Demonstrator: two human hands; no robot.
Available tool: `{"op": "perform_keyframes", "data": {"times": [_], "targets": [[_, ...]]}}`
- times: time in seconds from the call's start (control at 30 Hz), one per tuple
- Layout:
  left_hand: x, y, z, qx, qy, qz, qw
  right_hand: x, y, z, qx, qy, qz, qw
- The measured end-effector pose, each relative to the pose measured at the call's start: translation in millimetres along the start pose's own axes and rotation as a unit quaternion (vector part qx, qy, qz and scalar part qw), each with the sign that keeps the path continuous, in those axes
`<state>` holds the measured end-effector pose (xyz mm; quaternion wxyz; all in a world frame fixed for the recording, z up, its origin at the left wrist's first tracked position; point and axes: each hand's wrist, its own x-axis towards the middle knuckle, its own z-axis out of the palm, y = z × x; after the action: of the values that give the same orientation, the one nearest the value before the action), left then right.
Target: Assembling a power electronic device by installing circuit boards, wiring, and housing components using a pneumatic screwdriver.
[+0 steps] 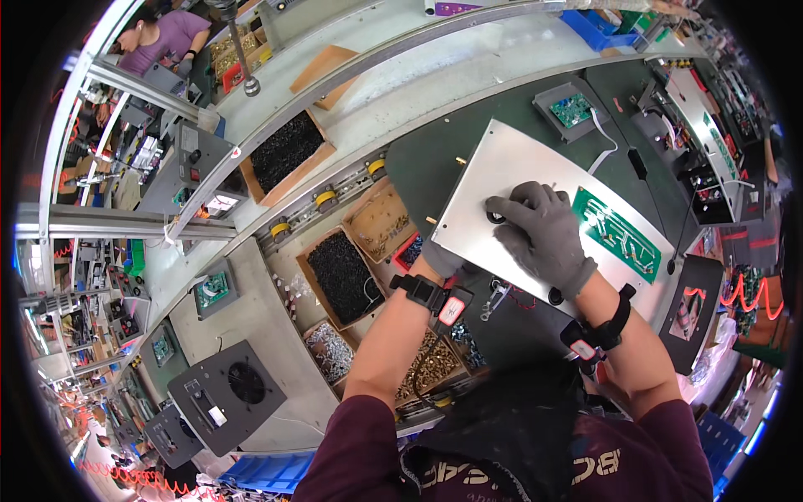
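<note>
A flat silver metal panel (502, 159) lies tilted in front of me, with a green circuit board (617, 234) on its right part. My left hand (443, 258), in a grey glove, holds the panel by its lower left corner; the fingers are hidden under it. Over the panel's face reaches my right hand (548, 243), also gloved, thumb and index finger closed at a small black round piece (495, 217). Another black round piece (555, 295) sits near the panel's lower edge, below the right palm. Brass posts (461, 161) stick out along the left edge.
To the left stand open boxes of black screws (339, 276), brass parts (431, 368) and silver parts (329, 351). A grey tray with a circuit board (571, 109) lies beyond the panel. A power screwdriver (249, 84) hangs at upper left. A co-worker (163, 42) sits far left.
</note>
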<state>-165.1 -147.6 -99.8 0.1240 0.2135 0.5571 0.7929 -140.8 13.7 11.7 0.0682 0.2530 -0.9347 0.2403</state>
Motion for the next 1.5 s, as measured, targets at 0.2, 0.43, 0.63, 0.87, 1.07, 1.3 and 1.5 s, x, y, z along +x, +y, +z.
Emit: {"op": "perform_keyframes", "data": {"times": [0.2, 0.43, 0.63, 0.87, 1.07, 1.3, 1.5], "targets": [[-34, 15, -18, -0.040, 0.104, -0.087, 0.990, 15, -3, -3, -0.045, -0.097, -0.030, 0.994], [-96, 21, -3, -0.319, 0.220, -0.107, 0.916, 1, -1, -2, 0.033, -0.074, -0.044, 0.996], [-68, 23, 8, -0.103, 0.103, -0.034, 0.989, 2, 7, 2, 0.098, -0.059, -0.016, 0.993], [-56, 20, 16, -0.084, 0.183, -0.090, 0.975, 0, 7, 2, 0.109, -0.046, -0.022, 0.993], [-55, -2, 7, 0.145, 0.215, -0.059, 0.964, 3, 2, 0, 0.100, -0.051, -0.007, 0.994], [-62, 30, 24, 0.263, 0.204, -0.098, 0.938, 24, 11, -3, 0.143, -0.118, 0.053, 0.981], [-63, 24, 21, 0.187, 0.181, -0.063, 0.964, 35, 1, -7, 0.155, -0.125, 0.188, 0.962]]}}
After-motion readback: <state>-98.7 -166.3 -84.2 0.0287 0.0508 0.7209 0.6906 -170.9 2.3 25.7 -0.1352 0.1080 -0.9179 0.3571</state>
